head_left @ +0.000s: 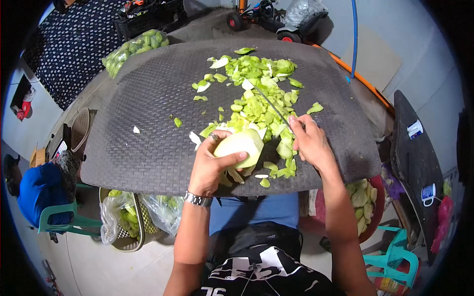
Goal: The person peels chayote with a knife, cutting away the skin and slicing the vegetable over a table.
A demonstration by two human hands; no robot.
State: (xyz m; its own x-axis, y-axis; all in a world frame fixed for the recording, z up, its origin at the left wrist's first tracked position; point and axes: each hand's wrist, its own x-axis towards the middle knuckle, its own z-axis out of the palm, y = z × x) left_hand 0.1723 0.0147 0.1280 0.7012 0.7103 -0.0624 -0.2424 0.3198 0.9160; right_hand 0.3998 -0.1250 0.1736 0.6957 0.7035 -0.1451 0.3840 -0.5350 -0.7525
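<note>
My left hand [212, 165] is wrapped around a large, peeled, pale green vegetable [238, 148], which looks like a chayote, with the thumb across its near side. A ring and a metal watch show on that hand and wrist. In my right hand [312, 140] is a knife [273, 106], its thin blade pointing up and left over the table. A pale slice [247, 85] is at the blade's far end. Beneath and beyond both hands lies a long heap of green peelings [259, 106] on the dark woven-pattern table [143, 103].
Below the table at right, a red tub [376, 197] holds pale peeled pieces. A basket [140, 222] with green vegetables and plastic bags stands at lower left. Beyond the far left edge lies a bag of green vegetables [140, 47]. A person in blue [43, 192] sits at left.
</note>
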